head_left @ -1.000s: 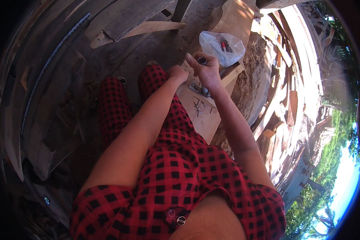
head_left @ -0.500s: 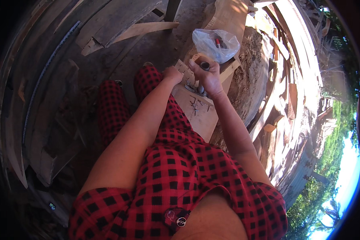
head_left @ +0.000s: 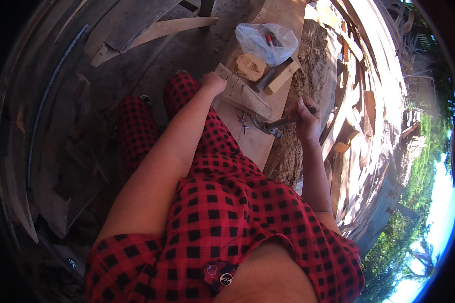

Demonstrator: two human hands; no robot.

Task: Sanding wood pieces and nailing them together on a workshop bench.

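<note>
L hand [head_left: 214, 84]: closed on L end of wood offcut [head_left: 240, 92], upper ctr of frame, prob. steadying it
R hand [head_left: 308, 119]: wrapped round claw hammer [head_left: 286, 121] handle, prob. for control
Loose nails [head_left: 245, 121]: just below offcut, prob. for easy reach

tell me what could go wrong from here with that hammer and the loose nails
A stray blow from the hammer in the right grip might catch the left grip, which is at the left end of the pale board.

The loose nails lie close to the hammer's head, so a knock could scatter them off the plank.
</note>
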